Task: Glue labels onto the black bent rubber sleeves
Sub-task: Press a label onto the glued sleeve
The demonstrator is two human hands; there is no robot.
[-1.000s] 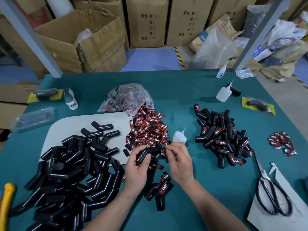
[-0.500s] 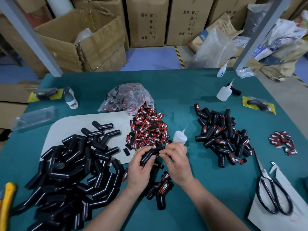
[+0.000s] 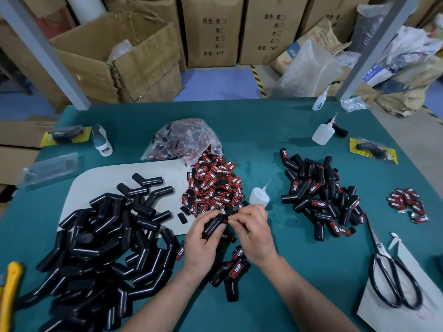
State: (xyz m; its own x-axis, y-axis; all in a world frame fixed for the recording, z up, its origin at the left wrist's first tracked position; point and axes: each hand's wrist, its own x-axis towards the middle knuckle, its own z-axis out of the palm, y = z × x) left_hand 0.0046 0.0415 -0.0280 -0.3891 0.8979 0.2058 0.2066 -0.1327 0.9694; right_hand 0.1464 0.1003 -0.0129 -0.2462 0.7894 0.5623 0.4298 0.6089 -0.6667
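The black bent rubber sleeve (image 3: pixel 212 225) is gripped in the curled left hand (image 3: pixel 201 245); the red-and-black label (image 3: pixel 226 220), pinched by the right hand (image 3: pixel 254 233), should be pressed down squarely.

Left hand (image 3: pixel 202 238) gripped black bent sleeve (image 3: pixel 212 224) above green table (image 3: pixel 263 130). Right hand (image 3: pixel 256 233) pinched label (image 3: pixel 226 220) against sleeve's upper end. Label pile (image 3: pixel 215 185) lay just behind hands, glue bottle (image 3: pixel 257 197) beside it. Unlabelled sleeves heap (image 3: pixel 100 248) at left, labelled sleeves heap (image 3: pixel 318 197) at right. Scissors (image 3: pixel 393 281) lay on white sheet (image 3: pixel 412 319).
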